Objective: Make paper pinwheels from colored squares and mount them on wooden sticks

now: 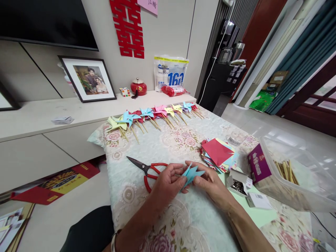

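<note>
Between my two hands is a blue paper pinwheel piece [191,174], its cut points folded up and spread. My left hand [172,176] pinches its left side between thumb and fingers. On the other side, my right hand [206,178] grips it, thumb in front and fingers behind. Red-handled scissors [147,168] lie just left of my left hand, blades pointing away to the left. A stack of coloured paper squares [217,153], red on top with slits at its corners, sits beyond my right hand. Right of that hand stands an open small box of metal pins [238,186].
Finished pinwheels on sticks [147,113] line the table's far edge. A clear plastic bin [286,189] holding wooden sticks stands at the right, near a small white box [259,201] on green paper [258,215]. A round clear container [237,137] sits behind the stack.
</note>
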`<state>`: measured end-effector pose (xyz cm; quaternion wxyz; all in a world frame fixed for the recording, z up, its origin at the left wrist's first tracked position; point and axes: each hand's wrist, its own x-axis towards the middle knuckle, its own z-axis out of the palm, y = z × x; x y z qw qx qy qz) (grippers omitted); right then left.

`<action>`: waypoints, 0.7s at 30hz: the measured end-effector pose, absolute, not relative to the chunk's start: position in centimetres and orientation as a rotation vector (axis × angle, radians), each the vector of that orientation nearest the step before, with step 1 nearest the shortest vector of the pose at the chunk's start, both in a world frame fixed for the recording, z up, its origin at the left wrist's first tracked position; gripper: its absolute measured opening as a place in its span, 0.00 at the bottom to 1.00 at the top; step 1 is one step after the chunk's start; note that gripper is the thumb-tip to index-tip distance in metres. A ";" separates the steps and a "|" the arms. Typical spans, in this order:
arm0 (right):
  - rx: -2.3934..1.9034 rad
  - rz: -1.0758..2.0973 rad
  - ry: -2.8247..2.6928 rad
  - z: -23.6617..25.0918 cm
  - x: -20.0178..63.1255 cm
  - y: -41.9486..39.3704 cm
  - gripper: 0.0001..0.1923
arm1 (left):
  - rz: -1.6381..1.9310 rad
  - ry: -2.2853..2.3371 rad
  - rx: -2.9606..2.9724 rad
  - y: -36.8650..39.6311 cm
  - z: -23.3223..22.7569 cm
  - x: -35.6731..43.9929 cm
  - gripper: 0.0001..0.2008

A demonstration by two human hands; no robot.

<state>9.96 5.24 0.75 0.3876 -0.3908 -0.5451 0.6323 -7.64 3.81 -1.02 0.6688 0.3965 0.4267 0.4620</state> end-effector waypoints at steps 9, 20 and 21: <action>-1.127 1.520 -1.263 0.4 10.0 5.7 0.25 | 1.107 0.939 0.831 4.0 -1.1 -7.6 0.25; -1.117 1.367 -1.476 0.1 9.8 5.6 0.17 | 1.067 0.960 0.710 3.4 0.6 -7.7 0.40; -1.107 1.343 -1.517 0.2 9.8 5.6 0.15 | 1.058 0.954 0.709 3.3 0.7 -7.8 0.41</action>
